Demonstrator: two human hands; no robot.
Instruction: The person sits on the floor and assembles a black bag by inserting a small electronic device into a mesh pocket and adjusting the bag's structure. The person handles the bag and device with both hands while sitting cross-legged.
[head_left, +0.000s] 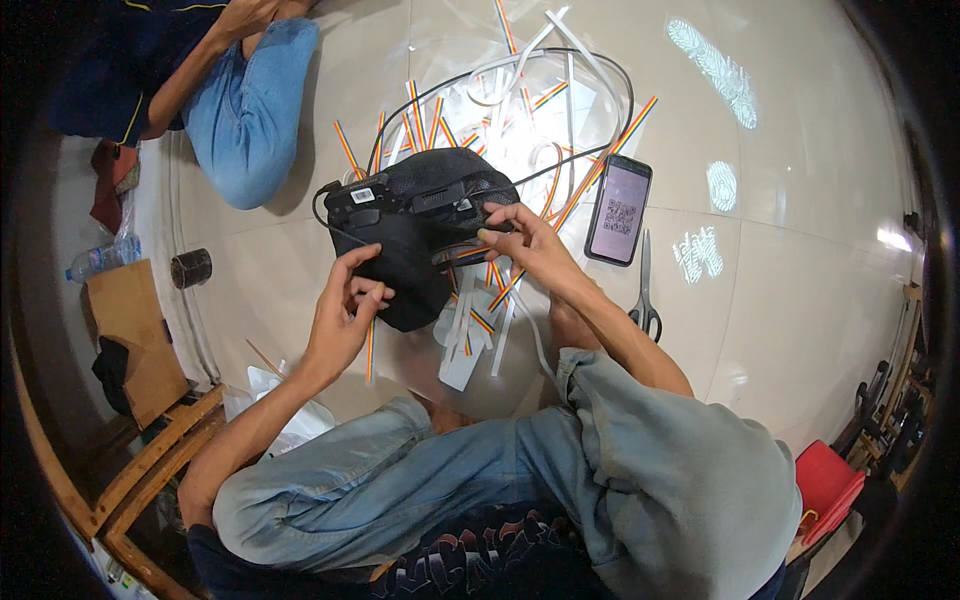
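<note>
A black cap (400, 265) of cloth and mesh, with a dark electronic unit (360, 200) strapped across it, sits in front of me. At the cap's near left side, my left hand (345, 305) has its fingers curled, with index finger and thumb against the black cloth. On the opposite side, my right hand (530, 245) pinches the cap's edge between thumb and fingers; the exact spot is partly hidden. From the unit a thin black cable (625, 75) loops out to the far right. Beneath and beyond the cap lie many striped ribbon strips (415, 115) in a loose pile.
A phone (618, 210) with a square code on its screen lies right of the pile, beside grey scissors (646, 290). Another person's bent knee (245, 130) is at far left. A plastic bottle (105, 258), a brown board (135, 340) and a wooden frame (160, 450) line the left.
</note>
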